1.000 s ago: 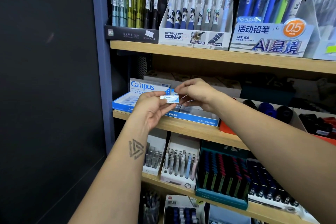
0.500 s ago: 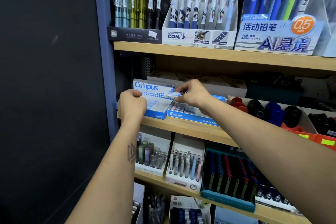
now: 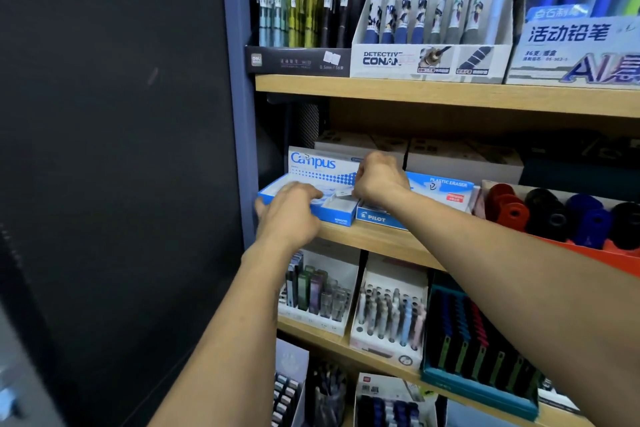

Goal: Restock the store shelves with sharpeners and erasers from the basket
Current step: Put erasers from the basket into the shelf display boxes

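Note:
On the middle shelf stands the blue-and-white Campus eraser box (image 3: pixel 322 163), with the blue Pilot plastic eraser box (image 3: pixel 375 218) touching it on the right. My left hand (image 3: pixel 289 213) holds the Campus box at its front left corner, fingers curved over the front wall. Curled over the right end of the Campus tray, my right hand (image 3: pixel 379 180) pinches a small white eraser (image 3: pixel 343 192) with its fingertips. The eraser is mostly hidden by the fingers. Round red, black and blue sharpeners (image 3: pixel 509 210) lie in an orange tray further right. The basket is out of view.
The wooden shelf edge (image 3: pixel 374 239) runs under both boxes. Pen displays (image 3: pixel 429 59) fill the shelf above, lead and pen racks (image 3: pixel 388 319) the shelf below. A blue upright post (image 3: pixel 239 114) and a dark wall bound the left side. Beige boxes (image 3: pixel 460 159) sit behind the eraser boxes.
One second ago both hands held the small eraser in front of the shelf. The right hand has since carried it down into the Campus box, and the left hand has moved to the box's front.

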`<state>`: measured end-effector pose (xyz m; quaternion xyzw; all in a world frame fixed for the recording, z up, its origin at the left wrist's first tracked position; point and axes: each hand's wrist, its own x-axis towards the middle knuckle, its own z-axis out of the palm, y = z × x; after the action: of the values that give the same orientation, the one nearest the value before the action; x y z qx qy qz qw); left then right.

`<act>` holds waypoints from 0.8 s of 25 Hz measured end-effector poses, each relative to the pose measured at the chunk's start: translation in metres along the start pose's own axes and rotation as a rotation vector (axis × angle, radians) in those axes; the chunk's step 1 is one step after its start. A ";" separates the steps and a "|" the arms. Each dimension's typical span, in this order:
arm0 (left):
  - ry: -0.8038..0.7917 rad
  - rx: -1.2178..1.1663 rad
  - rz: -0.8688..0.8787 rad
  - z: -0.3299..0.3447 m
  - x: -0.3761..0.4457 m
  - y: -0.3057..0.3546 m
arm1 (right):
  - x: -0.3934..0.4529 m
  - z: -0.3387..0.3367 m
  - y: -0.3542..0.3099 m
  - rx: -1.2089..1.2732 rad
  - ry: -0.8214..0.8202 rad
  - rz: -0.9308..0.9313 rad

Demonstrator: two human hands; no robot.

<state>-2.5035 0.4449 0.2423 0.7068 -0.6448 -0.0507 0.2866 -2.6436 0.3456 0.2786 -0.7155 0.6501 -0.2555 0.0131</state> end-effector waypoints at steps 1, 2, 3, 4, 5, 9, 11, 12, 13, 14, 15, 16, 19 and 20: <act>-0.038 0.011 0.019 0.001 -0.001 0.005 | 0.001 0.000 -0.001 -0.016 0.000 0.008; -0.077 0.028 0.020 0.004 0.000 0.009 | 0.001 0.000 -0.003 -0.028 0.000 0.019; -0.107 0.044 0.009 0.005 0.000 0.011 | 0.001 0.001 -0.006 -0.039 0.000 0.025; -0.122 0.052 -0.007 0.007 0.002 0.012 | 0.001 0.003 -0.008 -0.054 -0.004 0.026; -0.127 0.057 -0.022 0.007 0.003 0.012 | 0.000 0.005 -0.009 -0.076 -0.008 0.024; -0.119 0.047 -0.063 0.007 0.003 0.015 | -0.003 0.011 -0.009 -0.182 0.024 -0.035; -0.116 0.056 -0.069 0.007 0.002 0.017 | -0.004 0.012 -0.008 -0.173 0.006 -0.050; -0.114 0.060 -0.068 0.007 0.001 0.017 | -0.005 0.011 -0.008 -0.144 -0.014 -0.049; -0.104 0.055 -0.063 0.007 0.001 0.018 | -0.006 0.010 -0.007 -0.101 -0.031 -0.044; -0.082 0.043 -0.051 0.007 0.000 0.021 | -0.008 0.007 -0.005 -0.048 -0.035 -0.045; -0.044 0.030 -0.030 0.007 -0.001 0.025 | -0.010 0.003 -0.002 0.009 -0.029 -0.051; 0.003 0.021 0.002 0.007 -0.003 0.030 | -0.014 -0.001 0.001 0.067 -0.020 -0.059; 0.129 0.052 0.112 0.007 -0.009 0.052 | -0.038 -0.018 0.011 0.183 -0.005 -0.074; 0.146 0.059 0.141 0.008 -0.012 0.061 | -0.048 -0.025 0.017 0.202 0.000 -0.076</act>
<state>-2.5627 0.4534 0.2604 0.6696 -0.6715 0.0400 0.3149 -2.6704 0.3958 0.2777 -0.7346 0.5934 -0.3202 0.0755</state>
